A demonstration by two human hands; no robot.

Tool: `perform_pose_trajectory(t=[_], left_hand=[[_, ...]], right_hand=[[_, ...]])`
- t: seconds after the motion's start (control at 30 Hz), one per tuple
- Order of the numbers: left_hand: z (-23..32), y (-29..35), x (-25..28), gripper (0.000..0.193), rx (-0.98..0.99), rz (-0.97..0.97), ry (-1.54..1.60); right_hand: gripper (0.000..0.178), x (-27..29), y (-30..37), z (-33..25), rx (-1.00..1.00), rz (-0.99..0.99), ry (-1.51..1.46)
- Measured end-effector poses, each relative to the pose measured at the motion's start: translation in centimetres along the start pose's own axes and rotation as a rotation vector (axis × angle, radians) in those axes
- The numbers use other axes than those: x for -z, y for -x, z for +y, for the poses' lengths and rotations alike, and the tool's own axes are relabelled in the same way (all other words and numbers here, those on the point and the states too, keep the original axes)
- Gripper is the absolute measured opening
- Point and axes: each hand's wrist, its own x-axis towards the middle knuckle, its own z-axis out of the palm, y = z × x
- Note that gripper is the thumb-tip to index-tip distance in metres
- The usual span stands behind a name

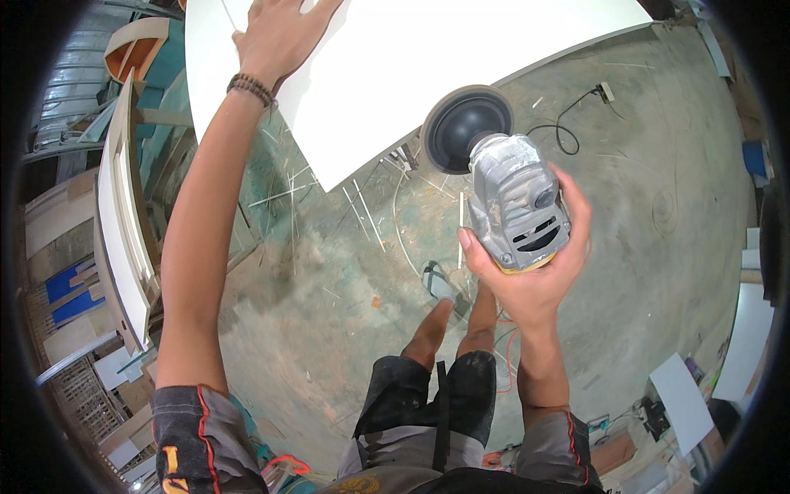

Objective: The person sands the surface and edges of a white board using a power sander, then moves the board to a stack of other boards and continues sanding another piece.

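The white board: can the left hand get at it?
Yes, it seems so: the left hand already lies flat on the white board, with nothing between them. The right hand holds the grinder.

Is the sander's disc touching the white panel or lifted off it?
Lifted off: the right hand holds the sander with its disc beside the white panel.

Left arm is stretching straight out, left hand [280, 33] lying flat, palm down, fingers spread, partly cut off at the frame edge. Right hand [531, 263] is wrapping the grinder [514, 198] body, thumb on its left, elbow seemingly bent.
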Motion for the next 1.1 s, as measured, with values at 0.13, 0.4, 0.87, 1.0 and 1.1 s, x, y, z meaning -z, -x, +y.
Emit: perform_pose_trajectory(t=[0.13, 0.4, 0.87, 1.0, 1.1], left_hand=[[0.2, -0.1, -0.6, 0.078, -0.042, 0.029, 0.01], [-4.1, -2.7, -5.2, 0.086, -0.206, 0.22, -0.035], [-3.2, -2.1, -3.9, 0.076, -0.182, 0.176, -0.046], [-2.7, -2.0, -3.4, 0.074, -0.189, 0.158, -0.032], [-1.8, -1.6, -2.8, 0.072, -0.164, 0.128, -0.027]], right_hand=[[0.09, 1.1, -1.1, 0.9, -0.054, 0.033, -0.039], [0.089, 3.3, -4.1, 2.5, -0.042, 0.059, -0.035], [0.089, 7.8, -8.8, 6.1, -0.142, 0.099, -0.115], [0.089, 9.3, -10.4, 6.9, -0.212, 0.127, -0.151], [0.088, 10.3, -11.7, 7.6, -0.21, 0.143, -0.152]])
